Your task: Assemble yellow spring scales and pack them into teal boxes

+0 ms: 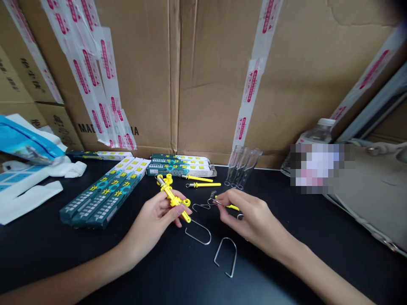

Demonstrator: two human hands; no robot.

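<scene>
My left hand (155,216) is closed around a yellow plastic spring-scale rod (173,198), tilted, with a metal part at its upper end. Yellow caps (186,203) show around its fingers. My right hand (251,216) pinches a thin metal wire hook (213,202) by the fingertips; its far part is hidden. Just left of those fingertips lies another wire hook (200,207), and a small coil spring (213,194) shows behind. A yellow rod (233,207) is partly covered by my right hand. Two bent wire hoops (203,242) (234,256) lie in front on the black table.
Two yellow rods (203,184) (200,178) lie beyond my hands. Clear tubes (241,167) stand behind on the right. Green spring-scale boxes (108,190) (178,165) lie left and at the back. A bottle (318,131), a bag (372,182) and a cardboard wall (206,84) border the table.
</scene>
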